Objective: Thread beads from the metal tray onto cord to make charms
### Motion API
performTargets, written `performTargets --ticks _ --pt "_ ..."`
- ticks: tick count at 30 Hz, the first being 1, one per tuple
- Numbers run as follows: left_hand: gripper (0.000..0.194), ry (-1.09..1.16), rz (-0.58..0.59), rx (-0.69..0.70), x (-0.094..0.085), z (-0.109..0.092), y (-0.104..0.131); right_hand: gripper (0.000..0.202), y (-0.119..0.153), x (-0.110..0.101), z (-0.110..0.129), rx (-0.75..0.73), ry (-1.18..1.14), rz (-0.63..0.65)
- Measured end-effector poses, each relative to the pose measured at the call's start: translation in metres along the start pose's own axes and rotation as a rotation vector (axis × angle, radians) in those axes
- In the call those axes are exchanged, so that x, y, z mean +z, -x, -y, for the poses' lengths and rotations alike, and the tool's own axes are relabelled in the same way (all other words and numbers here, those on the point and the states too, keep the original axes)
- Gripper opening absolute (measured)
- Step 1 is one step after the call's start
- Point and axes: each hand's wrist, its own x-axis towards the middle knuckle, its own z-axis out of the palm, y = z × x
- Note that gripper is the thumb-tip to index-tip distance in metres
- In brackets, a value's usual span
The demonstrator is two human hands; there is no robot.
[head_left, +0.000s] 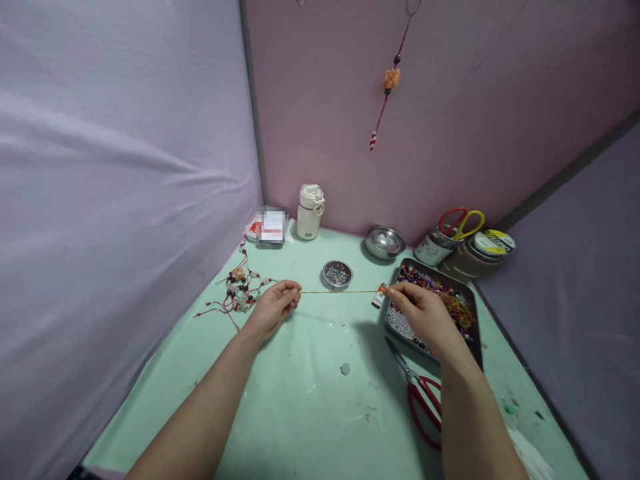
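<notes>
A thin orange cord [340, 292] runs straight and level between my two hands. My left hand [278, 305] pinches one end, close to a heap of beaded strings [243, 293]. At the other end my right hand [417, 308] grips the cord between thumb and fingertips, over the left edge of a dark tray [431, 363] of beads and cords. Just behind the cord sits a small round tin [337, 275] with tiny pieces in it. Below my right hand lie red-handled scissors [411, 377], partly hidden by my forearm.
At the back stand a white bottle [310, 212], a steel bowl [385, 243], a jar with red and yellow scissors [434, 247] and a cord spool [493, 243]. A lighter [379, 297] lies beside the tray. A beaded string [391, 80] hangs on the back wall.
</notes>
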Motion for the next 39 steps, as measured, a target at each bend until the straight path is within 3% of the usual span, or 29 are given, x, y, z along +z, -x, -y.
performTargets --ticks 4,7,9,11,13,15,17,19,22,29,39 --pt "0.027 -0.111 -0.006 0.001 -0.004 0.003 -0.003 0.032 -0.004 -0.001 -0.001 -0.012 0.034 -0.103" --pt "0.027 -0.352 -0.021 0.017 -0.005 0.005 -0.003 0.03 -0.004 0.003 0.006 -0.028 0.017 -0.111" --pt "0.023 -0.575 -0.044 0.101 -0.003 0.006 -0.002 0.029 -0.003 0.008 0.015 -0.057 0.015 -0.058" --pt "0.018 -0.755 -0.096 0.271 0.002 0.004 0.002 0.027 -0.001 0.015 0.026 -0.122 0.033 0.024" --pt "0.021 -0.789 -0.151 0.429 0.014 0.0 0.008 0.024 0.001 0.023 0.035 -0.198 0.06 0.121" --pt "0.025 -0.687 -0.094 0.484 0.032 -0.004 0.017 0.022 0.004 0.033 0.042 -0.256 0.079 0.209" --pt "0.028 -0.542 0.01 0.44 0.052 -0.005 0.025 0.021 0.005 0.042 0.046 -0.295 0.078 0.269" --pt "0.033 -0.359 0.079 0.313 0.07 -0.002 0.03 0.021 0.006 0.047 0.046 -0.317 0.068 0.299" --pt "0.038 -0.204 0.133 0.118 0.086 0.009 0.031 0.023 0.005 0.048 0.043 -0.321 0.101 0.308" --pt "0.023 -0.392 -0.007 0.186 0.08 0.023 0.026 0.022 0.001 0.046 0.029 -0.266 0.298 0.269" --pt "0.021 -0.39 -0.079 0.14 0.079 0.024 0.026 0.019 0.002 0.05 0.021 -0.278 0.261 0.299"
